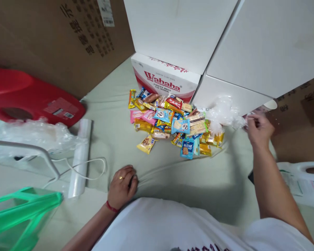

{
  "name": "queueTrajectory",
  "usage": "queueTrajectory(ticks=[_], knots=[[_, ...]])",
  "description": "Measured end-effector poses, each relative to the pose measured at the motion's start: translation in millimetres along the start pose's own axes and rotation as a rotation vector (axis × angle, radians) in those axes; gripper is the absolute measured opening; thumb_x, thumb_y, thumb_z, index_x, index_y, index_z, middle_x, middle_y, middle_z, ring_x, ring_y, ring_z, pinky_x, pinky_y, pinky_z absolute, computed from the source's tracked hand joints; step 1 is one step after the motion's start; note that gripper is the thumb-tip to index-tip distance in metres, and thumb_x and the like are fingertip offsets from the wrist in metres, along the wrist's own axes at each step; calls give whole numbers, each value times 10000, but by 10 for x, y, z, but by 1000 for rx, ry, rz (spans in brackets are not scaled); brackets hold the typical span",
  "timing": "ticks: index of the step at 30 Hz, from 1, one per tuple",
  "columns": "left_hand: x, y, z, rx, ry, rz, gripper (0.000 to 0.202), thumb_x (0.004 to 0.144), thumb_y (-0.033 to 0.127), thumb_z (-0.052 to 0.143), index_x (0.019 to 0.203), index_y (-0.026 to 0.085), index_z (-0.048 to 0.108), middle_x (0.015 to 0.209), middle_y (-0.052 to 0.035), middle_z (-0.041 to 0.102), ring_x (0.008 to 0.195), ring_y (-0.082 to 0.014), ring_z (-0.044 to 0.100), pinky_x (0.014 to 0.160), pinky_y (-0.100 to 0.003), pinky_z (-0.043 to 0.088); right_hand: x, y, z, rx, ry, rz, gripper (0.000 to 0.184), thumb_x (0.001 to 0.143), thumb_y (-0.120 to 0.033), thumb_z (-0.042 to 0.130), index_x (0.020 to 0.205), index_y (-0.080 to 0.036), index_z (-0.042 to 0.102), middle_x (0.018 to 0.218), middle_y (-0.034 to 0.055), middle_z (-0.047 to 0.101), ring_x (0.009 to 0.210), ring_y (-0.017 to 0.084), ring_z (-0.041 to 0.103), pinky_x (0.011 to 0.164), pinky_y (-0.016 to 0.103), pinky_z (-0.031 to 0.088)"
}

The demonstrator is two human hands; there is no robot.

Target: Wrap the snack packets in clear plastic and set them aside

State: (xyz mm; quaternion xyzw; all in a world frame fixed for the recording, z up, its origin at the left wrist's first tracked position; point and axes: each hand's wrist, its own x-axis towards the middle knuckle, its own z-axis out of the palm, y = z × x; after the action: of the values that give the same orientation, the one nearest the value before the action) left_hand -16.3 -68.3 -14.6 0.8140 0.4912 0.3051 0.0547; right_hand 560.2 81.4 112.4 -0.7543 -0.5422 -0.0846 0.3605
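Observation:
A heap of small wrapped snacks (pixel 172 122) in many colours lies on the pale green cloth (pixel 115 136), in front of a Wahaha carton (pixel 162 82). My right hand (pixel 258 129) is at the right of the heap, fingers pinched on a crumpled clear plastic bag (pixel 223 113) that trails toward the snacks. My left hand (pixel 122 186) rests on the cloth close to my body, fingers curled down, a ring on one finger and a red band at the wrist. It holds nothing that I can see.
A roll of clear bags (pixel 80 157) and a white cord (pixel 91 170) lie left of my hand. A red plastic object (pixel 28 99), crumpled plastic (pixel 36 134) and a green bag (pixel 21 212) sit at the left. White boxes (pixel 251 48) and brown cartons (pixel 54 38) stand behind.

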Motion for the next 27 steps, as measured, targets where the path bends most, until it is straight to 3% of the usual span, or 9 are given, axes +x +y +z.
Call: queueTrajectory(ticks=[3,6,8,10,13,17,19,23,27], knots=[[-5,-9,12,-31,-7,-14,103,908,159,588,969,192,665,957,-92,718,1069,-273,687,935,-431,545,-11,-565,329,18,-186,-122,337,905,-391,600,1102,-176,769,998,112,734,799,203,634,830,340,501],[-8,-11,0,-102,4,-58,103,914,179,589,941,196,687,947,-87,723,1057,-262,682,938,-425,542,131,-952,565,-122,-417,-27,257,828,-349,670,984,-175,777,887,95,727,786,225,621,814,360,496],[-7,7,-37,-225,33,-138,112,936,197,576,938,201,688,952,-79,723,1035,-240,678,927,-402,545,145,-1117,566,-127,-390,-5,169,824,-297,648,856,-176,761,833,91,719,815,239,629,812,365,493],[9,63,-91,-370,77,-294,131,969,240,558,952,204,683,964,-72,714,992,-216,669,899,-378,546,-15,-1271,463,31,-184,-5,179,852,-309,630,849,-174,748,839,77,717,803,220,629,792,353,495],[129,231,-147,-653,42,-542,211,991,381,572,958,204,682,942,-63,678,895,-196,646,811,-354,550,-644,-1592,293,453,-69,147,242,829,-412,709,910,-186,735,702,1,641,596,146,534,593,284,443],[506,459,-44,-1331,-79,-854,518,875,605,700,1242,250,616,1210,-112,658,1064,-245,670,740,-337,578,-1813,-2132,247,946,-510,478,262,734,-410,822,866,-226,691,536,-79,471,440,88,381,435,227,305],[700,500,64,-1518,-139,-968,658,763,590,823,1286,253,609,1282,-122,643,1086,-244,664,753,-320,564,-2250,-2309,280,1120,-675,655,314,692,-425,867,848,-237,670,554,-88,451,438,70,361,422,208,296],[891,485,252,-1603,-356,-1023,513,609,459,936,945,158,692,828,-9,648,693,-122,579,602,-247,432,-2550,-2265,359,1302,-715,925,436,595,-426,947,831,-238,633,597,-101,416,465,37,314,439,170,299],[867,471,342,-1396,-173,-1017,439,638,501,882,794,181,624,670,59,513,578,-81,412,520,-223,301,-2506,-1964,319,1155,-556,930,482,561,-474,972,771,-217,624,607,-89,435,484,38,318,427,167,280]])
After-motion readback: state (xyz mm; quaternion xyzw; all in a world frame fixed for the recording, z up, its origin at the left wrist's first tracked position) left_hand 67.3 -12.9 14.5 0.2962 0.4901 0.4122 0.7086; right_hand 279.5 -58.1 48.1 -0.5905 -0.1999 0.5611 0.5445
